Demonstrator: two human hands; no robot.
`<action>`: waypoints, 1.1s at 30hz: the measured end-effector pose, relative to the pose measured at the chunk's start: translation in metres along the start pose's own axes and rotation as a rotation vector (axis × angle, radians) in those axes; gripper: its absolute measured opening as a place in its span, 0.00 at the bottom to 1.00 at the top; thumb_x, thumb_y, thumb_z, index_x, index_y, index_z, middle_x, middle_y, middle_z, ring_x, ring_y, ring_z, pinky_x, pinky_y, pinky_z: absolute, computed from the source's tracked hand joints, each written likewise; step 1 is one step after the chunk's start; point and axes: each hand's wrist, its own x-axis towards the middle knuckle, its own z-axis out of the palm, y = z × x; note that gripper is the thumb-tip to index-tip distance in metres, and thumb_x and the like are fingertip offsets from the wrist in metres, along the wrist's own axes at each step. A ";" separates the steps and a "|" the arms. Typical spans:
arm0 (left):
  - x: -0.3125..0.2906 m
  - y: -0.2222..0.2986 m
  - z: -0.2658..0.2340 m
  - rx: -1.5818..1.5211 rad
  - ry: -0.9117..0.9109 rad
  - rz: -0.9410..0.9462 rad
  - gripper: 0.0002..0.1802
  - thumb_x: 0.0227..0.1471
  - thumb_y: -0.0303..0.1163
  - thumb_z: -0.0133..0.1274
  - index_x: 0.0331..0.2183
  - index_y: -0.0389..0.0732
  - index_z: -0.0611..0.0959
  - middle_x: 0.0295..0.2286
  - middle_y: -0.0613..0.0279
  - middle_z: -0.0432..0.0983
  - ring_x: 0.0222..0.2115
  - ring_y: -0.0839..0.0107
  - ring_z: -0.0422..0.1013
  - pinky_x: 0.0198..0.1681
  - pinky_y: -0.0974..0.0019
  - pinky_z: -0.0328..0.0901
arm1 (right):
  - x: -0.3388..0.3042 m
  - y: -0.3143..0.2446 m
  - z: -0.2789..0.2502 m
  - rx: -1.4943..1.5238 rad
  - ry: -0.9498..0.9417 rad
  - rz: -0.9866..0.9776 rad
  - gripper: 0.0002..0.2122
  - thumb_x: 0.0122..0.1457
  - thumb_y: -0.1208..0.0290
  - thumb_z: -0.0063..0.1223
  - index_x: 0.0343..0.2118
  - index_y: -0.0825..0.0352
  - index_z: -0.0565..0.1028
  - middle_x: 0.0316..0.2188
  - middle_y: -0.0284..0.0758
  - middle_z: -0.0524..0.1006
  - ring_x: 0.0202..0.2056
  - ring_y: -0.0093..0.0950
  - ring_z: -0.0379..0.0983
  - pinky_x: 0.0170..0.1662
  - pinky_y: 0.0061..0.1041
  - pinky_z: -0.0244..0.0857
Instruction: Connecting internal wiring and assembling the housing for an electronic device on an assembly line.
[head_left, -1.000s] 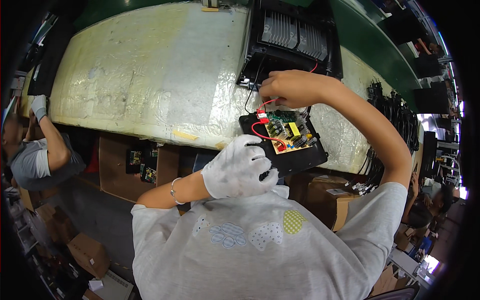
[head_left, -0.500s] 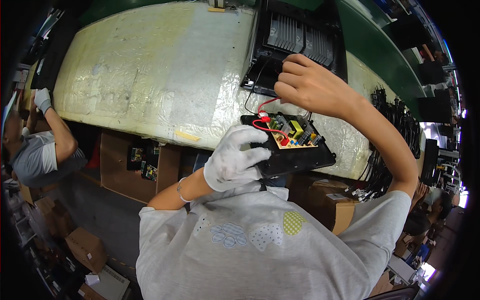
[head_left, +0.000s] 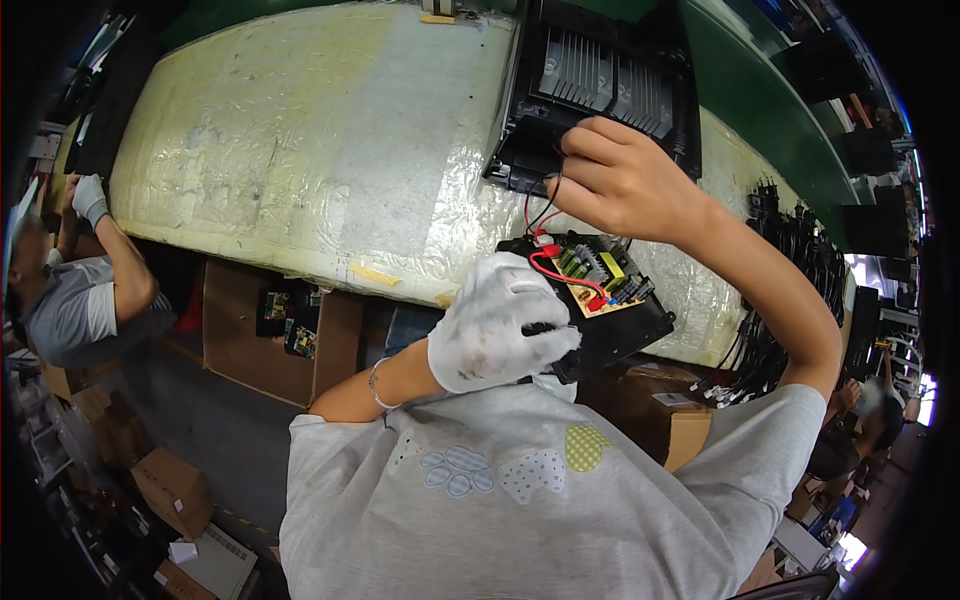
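A white glove covers my left hand (head_left: 505, 325), which is closed on the near left edge of a black plastic plate (head_left: 630, 330). On that plate lies a circuit board (head_left: 612, 268) with green, yellow and red parts. A short red wire (head_left: 545, 266) loops across it between red connectors. My bare right hand (head_left: 630, 180) is above the board, its fingertips pinching thin red and black wires (head_left: 546, 206) near the board's far end. Just beyond is a black housing (head_left: 525, 150) holding a finned metal heat sink (head_left: 580, 68); the exact fingertip grip is partly hidden.
A plastic-covered table (head_left: 300, 150) stretches left. Black cables (head_left: 800, 245) are bundled at the right. Below the table edge, a cardboard box (head_left: 240, 335) contains circuit boards. One person (head_left: 85, 300) works at the far left, another (head_left: 860, 420) at the far right.
My left hand and the plate have shifted slightly right and tilted toward me. My right hand has lowered a little, and the wires have swung into a different bend.
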 end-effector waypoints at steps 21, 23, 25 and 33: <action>0.034 -0.042 -0.013 -0.173 -0.057 -0.430 0.32 0.25 0.42 0.73 0.32 0.39 0.75 0.49 0.42 0.65 0.49 0.50 0.67 0.52 0.56 0.64 | 0.011 0.006 -0.051 0.849 -0.420 0.579 0.14 0.48 0.71 0.61 0.31 0.72 0.69 0.45 0.43 0.67 0.41 0.35 0.68 0.43 0.27 0.64; 0.038 -0.051 -0.017 -0.192 -0.115 -0.417 0.27 0.28 0.40 0.72 0.30 0.40 0.77 0.46 0.50 0.69 0.48 0.55 0.69 0.50 0.60 0.66 | 0.007 0.005 -0.046 0.866 -0.345 0.658 0.13 0.48 0.73 0.61 0.32 0.72 0.68 0.46 0.43 0.66 0.41 0.36 0.68 0.43 0.28 0.64; 0.040 -0.060 -0.022 -0.213 -0.128 -0.417 0.21 0.31 0.37 0.71 0.28 0.41 0.78 0.44 0.55 0.72 0.46 0.60 0.70 0.47 0.62 0.68 | 0.007 0.002 -0.050 0.885 -0.359 0.729 0.12 0.47 0.79 0.57 0.34 0.71 0.67 0.45 0.42 0.66 0.41 0.38 0.67 0.43 0.29 0.64; 0.053 -0.080 -0.026 -0.253 -0.198 -0.414 0.14 0.37 0.33 0.68 0.28 0.43 0.81 0.39 0.59 0.74 0.41 0.64 0.72 0.44 0.65 0.69 | 0.005 -0.014 -0.045 0.705 -0.098 0.853 0.25 0.46 0.91 0.49 0.48 0.63 0.68 0.42 0.41 0.67 0.36 0.39 0.69 0.40 0.32 0.65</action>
